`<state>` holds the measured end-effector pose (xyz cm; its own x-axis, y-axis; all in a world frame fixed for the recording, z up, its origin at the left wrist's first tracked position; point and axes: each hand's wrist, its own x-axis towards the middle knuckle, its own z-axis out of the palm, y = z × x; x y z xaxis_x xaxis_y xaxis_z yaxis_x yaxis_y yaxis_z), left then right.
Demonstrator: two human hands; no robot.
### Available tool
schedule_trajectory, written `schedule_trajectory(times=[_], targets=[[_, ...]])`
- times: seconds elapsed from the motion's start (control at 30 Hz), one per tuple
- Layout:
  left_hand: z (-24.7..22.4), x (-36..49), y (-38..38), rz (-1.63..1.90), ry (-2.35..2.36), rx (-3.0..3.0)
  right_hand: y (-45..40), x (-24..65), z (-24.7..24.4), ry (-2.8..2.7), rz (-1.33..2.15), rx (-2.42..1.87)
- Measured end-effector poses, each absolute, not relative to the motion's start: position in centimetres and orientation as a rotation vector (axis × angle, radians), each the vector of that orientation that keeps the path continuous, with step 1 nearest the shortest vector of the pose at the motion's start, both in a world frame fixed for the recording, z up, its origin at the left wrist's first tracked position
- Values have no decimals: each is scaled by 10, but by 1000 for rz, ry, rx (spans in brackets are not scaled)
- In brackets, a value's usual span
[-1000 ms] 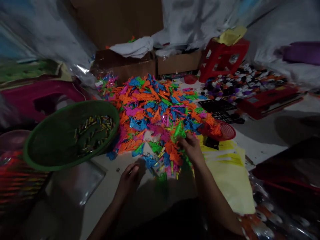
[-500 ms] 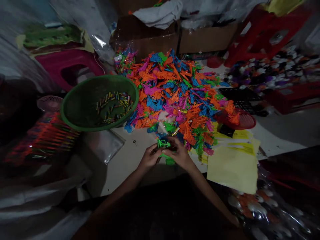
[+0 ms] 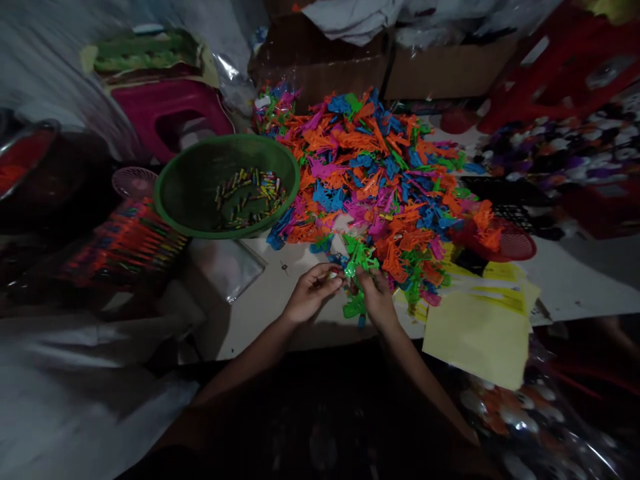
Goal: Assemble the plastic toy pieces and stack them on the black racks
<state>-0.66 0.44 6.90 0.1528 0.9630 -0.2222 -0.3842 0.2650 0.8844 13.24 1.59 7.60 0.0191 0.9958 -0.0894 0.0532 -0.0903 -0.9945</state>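
Note:
My left hand (image 3: 311, 293) is closed in a pinch by the near edge of the pile; what sits between its fingertips is too small and dark to make out. Close beside it, my right hand (image 3: 379, 297) has its fingers closed on a green plastic toy piece (image 3: 350, 272). More green pieces (image 3: 354, 307) lie under and just beyond the fingers. Behind both hands spreads a large heap of small plastic toy pieces (image 3: 360, 160) in orange, blue, pink and green.
A green basin (image 3: 185, 223) holding many small coloured cylinders stands left of the heap. Bundled orange sticks (image 3: 125, 247) and a clear plastic packet (image 3: 230, 270) lie nearer. Rightward are a red basket (image 3: 520, 243) and yellow paper sheets (image 3: 477, 340). Cardboard boxes (image 3: 445, 70) stand behind.
The view has shifted, so the scene sits farther right. My hands have moved slightly apart, and the green piece that was between both is now at the right hand's fingers.

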Motion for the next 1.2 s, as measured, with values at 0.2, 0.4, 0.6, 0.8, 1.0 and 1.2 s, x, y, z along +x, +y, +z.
schedule_trajectory(times=[0.2,0.4,0.6,0.8,1.0,1.2], targets=[[74,-1,4,1080,997,767,13,125,75,-1218,1070,-1315],[71,5,3,1073,1117,907,11,124,63,-1315,911,-1328],[53,7,-3,1228,1315,1316,9,108,43,-1268,802,-1285],[37,-5,2,1089,1408,1589,20,102,32,-1321,891,-1357],[11,-42,2,883,1727,1608,49,148,44,-1577,324,-1721],[-22,-46,-14,769,1723,2130,48,224,45,-1456,-75,-1743]])
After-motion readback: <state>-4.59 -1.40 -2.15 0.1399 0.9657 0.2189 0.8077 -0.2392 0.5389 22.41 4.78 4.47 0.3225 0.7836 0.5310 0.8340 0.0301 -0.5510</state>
